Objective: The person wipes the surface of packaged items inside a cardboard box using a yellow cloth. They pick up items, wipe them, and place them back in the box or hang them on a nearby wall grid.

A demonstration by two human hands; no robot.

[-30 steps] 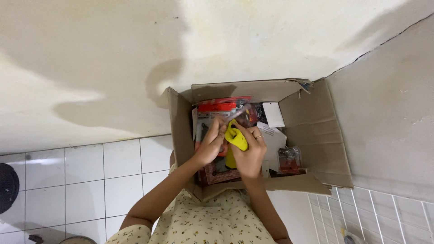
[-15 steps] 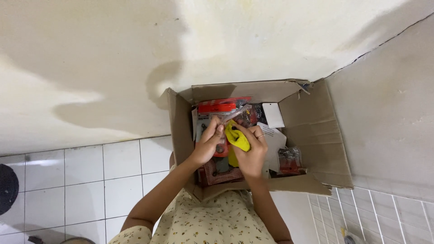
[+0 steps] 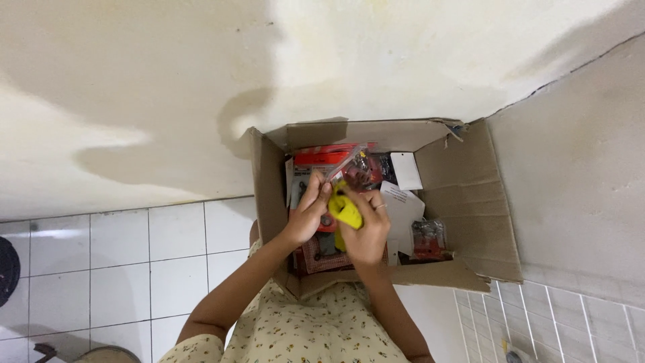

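Note:
An open cardboard box (image 3: 463,195) stands against the wall, holding several packaged items in red and clear plastic. Both of my hands are over the box. My right hand (image 3: 366,232) grips a small yellow object (image 3: 345,212). My left hand (image 3: 309,212) pinches the edge of a clear plastic package (image 3: 353,165) that rises from the yellow object. Beneath my hands lie red-backed blister packs (image 3: 319,252), partly hidden by my arms.
White paper sheets (image 3: 406,202) and a small red-and-clear packet (image 3: 428,240) lie at the box's right side. White tiled floor (image 3: 121,255) spreads to the left. A dark round object (image 3: 5,269) sits at the left edge.
My hands have shifted slightly. The left fingers have moved up onto the clear package edge while the right hand keeps holding the yellow object.

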